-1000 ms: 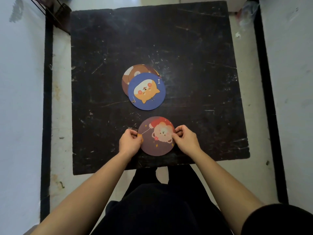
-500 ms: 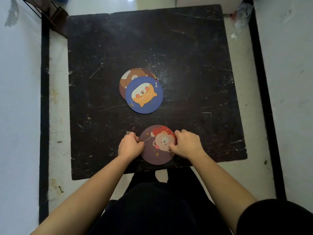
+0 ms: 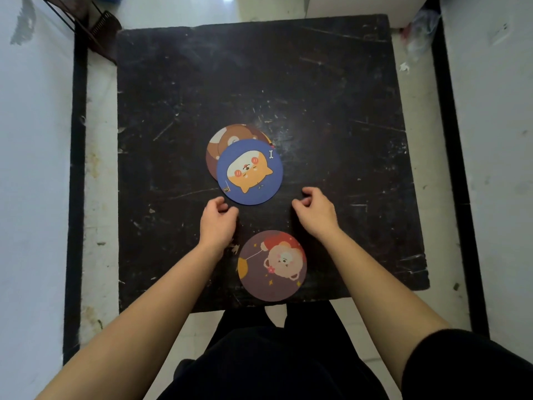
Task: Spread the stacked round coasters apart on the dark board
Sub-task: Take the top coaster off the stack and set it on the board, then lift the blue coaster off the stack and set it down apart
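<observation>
A brown coaster with a bear print (image 3: pixel 272 265) lies flat by the near edge of the dark board (image 3: pixel 331 111), untouched. Farther in, a blue coaster with an orange dog (image 3: pixel 249 171) rests on top of a brown coaster (image 3: pixel 227 138), covering most of it; a sliver of a further coaster edge shows beneath. My left hand (image 3: pixel 217 222) hovers just below and left of the blue coaster, fingers curled, holding nothing. My right hand (image 3: pixel 315 210) hovers to the blue coaster's lower right, fingers also loosely curled and empty.
The board lies on a pale floor between two black strips (image 3: pixel 76 168). A dark wire rack (image 3: pixel 95 33) pokes in at the far left corner. Crumpled plastic (image 3: pixel 419 33) lies by the far right corner. My dark-clothed lap (image 3: pixel 274 362) is below the near edge.
Both hands have let go of the bear coaster, left it by the near edge, and moved forward toward the blue coaster.
</observation>
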Demonstrator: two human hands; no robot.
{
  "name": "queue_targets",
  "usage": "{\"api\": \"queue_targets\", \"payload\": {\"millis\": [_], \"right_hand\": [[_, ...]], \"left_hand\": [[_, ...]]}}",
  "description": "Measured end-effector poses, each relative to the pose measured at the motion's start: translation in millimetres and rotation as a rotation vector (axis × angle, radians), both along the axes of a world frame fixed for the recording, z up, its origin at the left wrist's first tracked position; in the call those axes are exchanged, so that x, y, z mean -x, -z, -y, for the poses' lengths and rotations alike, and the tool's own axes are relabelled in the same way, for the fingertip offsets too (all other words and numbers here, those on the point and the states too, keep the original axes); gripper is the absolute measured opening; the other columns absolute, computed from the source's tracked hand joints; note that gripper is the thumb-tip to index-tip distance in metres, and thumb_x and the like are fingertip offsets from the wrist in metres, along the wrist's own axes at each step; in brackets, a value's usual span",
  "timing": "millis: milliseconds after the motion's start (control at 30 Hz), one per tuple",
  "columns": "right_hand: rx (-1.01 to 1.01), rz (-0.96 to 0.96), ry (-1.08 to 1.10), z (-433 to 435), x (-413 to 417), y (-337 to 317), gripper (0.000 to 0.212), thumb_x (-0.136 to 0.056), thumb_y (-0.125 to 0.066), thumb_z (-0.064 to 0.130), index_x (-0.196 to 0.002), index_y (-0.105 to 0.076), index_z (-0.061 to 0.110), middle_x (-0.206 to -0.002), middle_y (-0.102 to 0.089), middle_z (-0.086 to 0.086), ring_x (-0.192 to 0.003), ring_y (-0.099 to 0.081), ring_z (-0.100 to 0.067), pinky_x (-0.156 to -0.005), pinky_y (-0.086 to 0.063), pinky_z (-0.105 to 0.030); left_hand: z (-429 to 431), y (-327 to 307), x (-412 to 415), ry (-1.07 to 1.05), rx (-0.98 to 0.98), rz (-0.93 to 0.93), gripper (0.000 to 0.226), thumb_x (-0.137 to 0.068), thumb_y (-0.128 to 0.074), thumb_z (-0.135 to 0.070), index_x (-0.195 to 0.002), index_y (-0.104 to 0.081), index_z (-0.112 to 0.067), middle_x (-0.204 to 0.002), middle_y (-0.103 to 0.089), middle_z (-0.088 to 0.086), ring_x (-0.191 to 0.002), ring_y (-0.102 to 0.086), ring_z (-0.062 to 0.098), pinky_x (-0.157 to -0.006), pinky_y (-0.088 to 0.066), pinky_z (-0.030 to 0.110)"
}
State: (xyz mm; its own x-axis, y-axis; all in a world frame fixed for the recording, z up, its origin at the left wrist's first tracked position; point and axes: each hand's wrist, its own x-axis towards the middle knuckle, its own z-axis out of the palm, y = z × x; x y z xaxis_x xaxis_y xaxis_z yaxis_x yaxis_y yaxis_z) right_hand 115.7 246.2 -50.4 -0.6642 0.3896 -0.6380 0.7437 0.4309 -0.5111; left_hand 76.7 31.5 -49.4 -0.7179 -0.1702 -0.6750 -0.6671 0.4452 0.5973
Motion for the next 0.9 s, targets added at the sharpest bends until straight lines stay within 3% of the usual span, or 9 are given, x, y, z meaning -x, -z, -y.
{"api": "queue_targets", "payload": {"millis": [167,267,400,500,600,667,733,800,900], "right_hand": [[0.263,-0.002,0.126,16.7,42.1,-3.3,0.073,-0.093,-0.062,0.031,-0.155,-0.027,0.017,-0.132,-0.061,0.001,-0.124,-0.056,-0.023,-0.107,-0.045,-0.046],[0.330,-0.012,0.154,26.3,46.1,-3.4,0.072,-0.093,-0.065,0.032,-0.154,-0.032,0.014,-0.116,-0.065,0.003,-0.118,-0.060,-0.023,-0.103,-0.049,-0.047],[0.398,-0.024,0.182,32.4,37.0,-8.6,0.062,-0.093,-0.066,0.032,-0.148,-0.044,0.016,-0.106,-0.067,0.004,-0.103,-0.063,-0.016,-0.094,-0.053,-0.041],[0.336,-0.050,0.206,32.0,27.5,-13.7,0.067,-0.092,-0.067,0.033,-0.151,-0.037,0.020,-0.127,-0.061,0.001,-0.116,-0.059,-0.020,-0.102,-0.049,-0.043],[0.340,-0.095,0.328,21.8,23.1,-21.9,0.072,-0.096,-0.062,0.028,-0.156,-0.024,0.024,-0.152,-0.044,-0.003,-0.133,-0.048,-0.024,-0.109,-0.044,-0.046],[0.470,-0.097,0.471,14.6,21.8,-28.9,0.068,-0.099,-0.054,0.025,-0.158,-0.018,0.025,-0.158,-0.037,-0.005,-0.137,-0.044,-0.026,-0.108,-0.045,-0.046],[0.653,-0.082,0.606,9.1,18.8,-37.8,0.054,-0.102,-0.046,0.029,-0.153,-0.030,0.022,-0.154,-0.042,-0.010,-0.133,-0.048,-0.028,-0.100,-0.047,-0.043],[0.778,-0.086,0.628,5.3,10.3,-47.4,0.031,-0.102,-0.042,0.035,-0.128,-0.055,0.024,-0.135,-0.059,-0.010,-0.114,-0.059,-0.024,-0.088,-0.050,-0.040],[0.721,-0.168,0.586,-6.4,-6.4,-55.3,0.020,-0.099,-0.050,0.026,-0.111,-0.066,0.025,-0.103,-0.072,-0.002,-0.094,-0.065,-0.018,-0.074,-0.051,-0.033]], "left_hand": [[-15.1,-5.9,32.0,-0.290,-0.154,0.088,0.062,-0.092,-0.064,-0.025,-0.147,-0.037,-0.012,-0.110,-0.055,-0.005,-0.085,-0.057,0.009,-0.072,-0.055,0.033],[-14.7,-6.6,34.9,-0.288,-0.149,0.096,0.051,-0.093,-0.064,-0.026,-0.139,-0.047,-0.012,-0.109,-0.061,-0.003,-0.089,-0.062,0.012,-0.067,-0.056,0.031],[-14.1,-13.1,30.4,-0.158,-0.099,0.004,0.019,-0.096,-0.059,-0.019,-0.114,-0.063,-0.015,-0.092,-0.064,-0.005,-0.090,-0.065,0.015,-0.072,-0.058,0.033],[-11.9,-24.8,25.4,0.092,-0.039,-0.139,0.015,-0.098,-0.055,-0.018,-0.111,-0.062,-0.021,-0.106,-0.066,0.004,-0.100,-0.063,0.021,-0.088,-0.055,0.043],[-10.5,-38.8,24.4,0.338,0.006,-0.318,0.015,-0.098,-0.053,-0.019,-0.112,-0.058,-0.021,-0.116,-0.053,0.007,-0.099,-0.054,0.016,-0.089,-0.045,0.030],[-12.6,-52.2,24.6,0.423,-0.083,-0.393,0.012,-0.097,-0.054,-0.014,-0.107,-0.056,-0.020,-0.115,-0.050,0.005,-0.094,-0.052,0.009,-0.084,-0.041,0.016],[-19.4,-68.7,24.9,0.407,-0.244,-0.369,0.012,-0.096,-0.052,-0.008,-0.102,-0.058,-0.018,-0.111,-0.057,0.005,-0.088,-0.057,0.006,-0.075,-0.044,0.011],[-31.3,-83.9,25.7,0.350,-0.388,-0.293,0.011,-0.095,-0.047,-0.006,-0.094,-0.056,-0.012,-0.099,-0.063,0.010,-0.083,-0.060,0.016,-0.072,-0.048,0.030],[-53.3,-99.7,25.6,0.300,-0.437,-0.266,0.010,-0.095,-0.044,-0.009,-0.092,-0.053,-0.009,-0.094,-0.063,0.018,-0.083,-0.059,0.028,-0.071,-0.046,0.043]]}}
